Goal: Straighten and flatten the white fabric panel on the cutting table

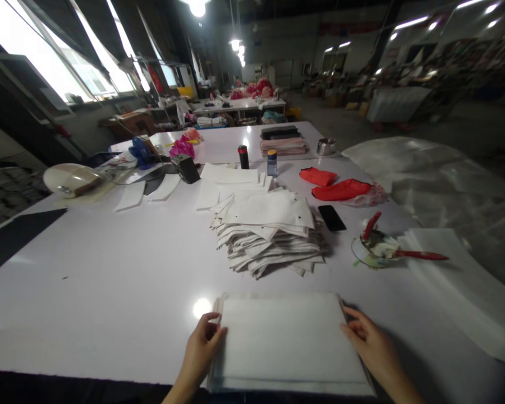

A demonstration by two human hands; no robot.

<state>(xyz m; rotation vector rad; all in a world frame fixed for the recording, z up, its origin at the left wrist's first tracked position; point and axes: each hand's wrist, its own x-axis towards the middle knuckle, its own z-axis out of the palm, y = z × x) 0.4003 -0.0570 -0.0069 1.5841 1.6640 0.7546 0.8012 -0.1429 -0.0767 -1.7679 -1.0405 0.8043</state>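
Observation:
A stack of white rectangular sheets (286, 336) lies at the table's front edge, directly before me. My left hand (204, 336) is closed at its left edge, thumb on top and fingers at the side. On the opposite edge my right hand (364, 331) pinches the top sheet in the same way. Whether the sheets are paper or fabric I cannot tell. Just beyond them rises an uneven pile of white cut pieces (273, 235), with small dark marks on the top one.
To the right are a black phone (332, 217), a dish with red-handled brushes (376, 249), red cloth pieces (340, 189) and translucent sheeting (450, 179). Two bottles (271, 163) stand behind the pile. A white helmet-like object (69, 179) and a dark sheet (17, 235) lie left on the white table (122, 280).

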